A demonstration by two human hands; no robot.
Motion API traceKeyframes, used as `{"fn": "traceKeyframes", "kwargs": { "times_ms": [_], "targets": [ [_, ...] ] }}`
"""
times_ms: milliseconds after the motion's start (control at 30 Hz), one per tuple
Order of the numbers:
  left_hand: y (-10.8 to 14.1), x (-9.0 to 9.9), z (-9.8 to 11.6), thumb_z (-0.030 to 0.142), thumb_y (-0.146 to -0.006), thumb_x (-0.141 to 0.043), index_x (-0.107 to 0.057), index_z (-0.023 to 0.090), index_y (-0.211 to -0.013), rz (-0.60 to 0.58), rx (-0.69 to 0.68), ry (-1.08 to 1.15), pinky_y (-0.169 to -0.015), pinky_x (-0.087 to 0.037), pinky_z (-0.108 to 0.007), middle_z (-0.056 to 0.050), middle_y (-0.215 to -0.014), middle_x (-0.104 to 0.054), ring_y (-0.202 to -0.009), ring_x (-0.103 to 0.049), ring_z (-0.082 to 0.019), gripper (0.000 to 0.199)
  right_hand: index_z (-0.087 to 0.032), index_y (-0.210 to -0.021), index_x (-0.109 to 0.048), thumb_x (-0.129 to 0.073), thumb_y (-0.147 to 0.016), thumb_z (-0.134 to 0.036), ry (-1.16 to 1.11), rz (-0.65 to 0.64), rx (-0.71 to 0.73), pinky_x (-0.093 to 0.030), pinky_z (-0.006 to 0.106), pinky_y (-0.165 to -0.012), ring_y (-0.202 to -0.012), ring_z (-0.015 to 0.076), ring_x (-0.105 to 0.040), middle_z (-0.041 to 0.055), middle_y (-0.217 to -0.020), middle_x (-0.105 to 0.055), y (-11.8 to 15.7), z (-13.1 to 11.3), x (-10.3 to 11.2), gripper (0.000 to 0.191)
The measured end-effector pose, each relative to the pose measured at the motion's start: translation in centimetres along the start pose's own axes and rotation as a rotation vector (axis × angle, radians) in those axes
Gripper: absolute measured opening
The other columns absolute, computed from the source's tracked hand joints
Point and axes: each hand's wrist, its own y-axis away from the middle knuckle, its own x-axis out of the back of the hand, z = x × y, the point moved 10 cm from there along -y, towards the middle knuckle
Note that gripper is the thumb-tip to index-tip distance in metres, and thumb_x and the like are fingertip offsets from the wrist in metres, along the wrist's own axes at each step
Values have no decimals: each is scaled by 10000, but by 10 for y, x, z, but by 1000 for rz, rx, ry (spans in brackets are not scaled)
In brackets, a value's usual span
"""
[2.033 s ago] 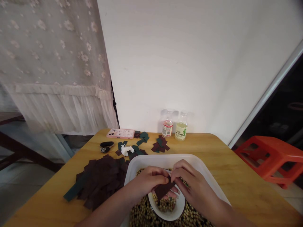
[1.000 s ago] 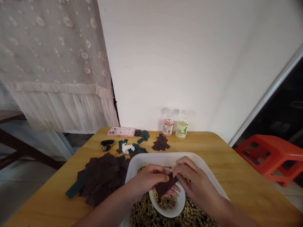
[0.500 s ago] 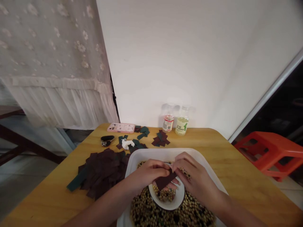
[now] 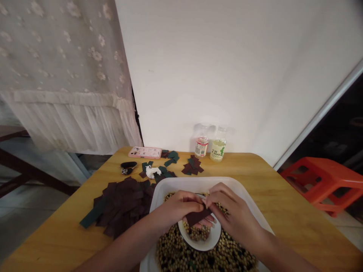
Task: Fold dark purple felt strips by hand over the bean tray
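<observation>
Above a white bowl (image 4: 217,236) with a dark rim, my left hand (image 4: 184,206) holds a dark brown rectangular piece (image 4: 197,217), thumb on top and fingers beneath. My right hand (image 4: 231,207) pinches at the piece's upper right corner, its fingertips close to my left thumb. Whether anything small is between those fingertips cannot be made out. The bowl holds round beads (image 4: 195,232) in tan and brown tones. It rests on many more tan and black beads (image 4: 181,253) inside a white plastic tub (image 4: 195,183).
Left of the tub lies a heap of dark brown pieces (image 4: 127,202) with a green strip (image 4: 92,215). Behind are a pink phone (image 4: 145,152), a small black item (image 4: 128,167), crumpled white tissue (image 4: 153,172) and two bottles (image 4: 201,146). An orange stool (image 4: 326,175) stands right of the table.
The dark brown piece has tilted slightly, lying a bit flatter between my hands. Both hands keep nearly the same place over the bowl.
</observation>
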Motion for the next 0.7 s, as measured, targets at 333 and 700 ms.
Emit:
{"fn": "traceKeyframes", "kwargs": {
  "times_ms": [333,700],
  "targets": [
    [1,0,5,259,-633,-608,-646,147,-800,27,0,-14,-639,-469,-295,-53,-709,-689,-677,-656,-189,204,-206,-810,-513,-399,-812,-48,4,-41,18,-478,250,-609,-727,146,-561,30,-783,-515,2,-1,-6,194],
    [2,1,5,272,-641,-607,-645,150,-813,32,0,2,-681,-468,-312,-62,-744,-697,-699,-654,-185,214,-204,-812,-511,-394,-819,-47,47,3,24,-494,284,-663,-791,165,-559,37,-784,-508,3,1,-2,195]
  ]
}}
